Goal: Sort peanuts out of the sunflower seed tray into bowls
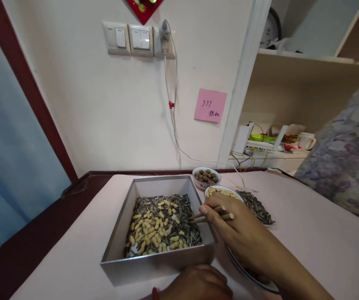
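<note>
My right hand [244, 233] is closed around a pair of wooden chopsticks [212, 216], above the right wall of a grey square box [154, 263]. Their thin tips reach into the box and touch the dark striped sunflower seeds [187, 204]. Several unshelled peanuts [154, 229] are scattered over those seeds; no peanut can be seen between the tips. Palm down, my left hand [198, 283] rests by the box's near right corner, its fingers loosely bent and partly cut off by the frame. Nothing shows in it.
Behind my right hand are a bowl [202, 185] of round brown nuts, a dish of peanuts [221, 191] and a pile of sunflower seeds [256, 208]. A blue-rimmed plate [268, 287] is partly under my right forearm. A white cable [198, 159] runs down the wall onto the table.
</note>
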Motion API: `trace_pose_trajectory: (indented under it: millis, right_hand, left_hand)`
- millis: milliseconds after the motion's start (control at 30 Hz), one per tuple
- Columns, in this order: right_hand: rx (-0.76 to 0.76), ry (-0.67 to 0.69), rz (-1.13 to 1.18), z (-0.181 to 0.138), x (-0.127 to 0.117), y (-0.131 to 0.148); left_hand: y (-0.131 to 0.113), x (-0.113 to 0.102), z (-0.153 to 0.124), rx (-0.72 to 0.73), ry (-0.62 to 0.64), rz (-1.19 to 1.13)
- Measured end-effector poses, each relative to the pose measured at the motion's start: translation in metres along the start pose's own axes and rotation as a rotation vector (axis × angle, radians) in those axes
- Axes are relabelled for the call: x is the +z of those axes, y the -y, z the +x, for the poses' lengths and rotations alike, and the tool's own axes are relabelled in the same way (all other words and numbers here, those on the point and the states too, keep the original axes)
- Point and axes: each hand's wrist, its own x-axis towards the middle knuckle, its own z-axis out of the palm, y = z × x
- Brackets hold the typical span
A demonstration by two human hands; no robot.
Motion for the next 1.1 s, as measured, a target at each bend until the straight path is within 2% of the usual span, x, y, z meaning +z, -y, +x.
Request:
trace_pose_trajectory:
  millis: [167, 333, 533, 733, 900, 1000, 1100]
  right_hand:
    - [0.019, -0.009, -0.015, 0.001, -0.001, 0.001]
    - [0.013, -0.015, -0.027, 0.003, 0.004, -0.001]
    - [0.021, -0.048, 0.015, 0.005, 0.008, -0.003]
    - [-0.02, -0.097, 0.036, -0.002, -0.004, 0.002]
    - [-0.178, -0.292, -0.022, -0.02, -0.031, 0.012]
    - [-0.224, -0.526, -0.177, -0.034, -0.052, 0.013]
    - [-0.194, -0.774, -0.364, -0.043, -0.072, 0.008]
  left_hand:
    - [0.001, 0.003, -0.001, -0.033, 0.054, 0.025]
    - [0.003, 0.005, -0.001, 0.013, -0.015, 0.005]
    - [0.001, 0.002, -0.001, 0.054, -0.014, 0.007]
    - [0.001, 0.001, 0.002, 0.105, -0.105, 0.034]
    - [-0.006, -0.006, 0.004, 0.087, -0.065, 0.002]
    - [-0.009, -0.007, 0.003, 0.038, -0.053, -0.006]
    - [-0.008, -0.006, 0.004, 0.015, -0.048, -0.004]
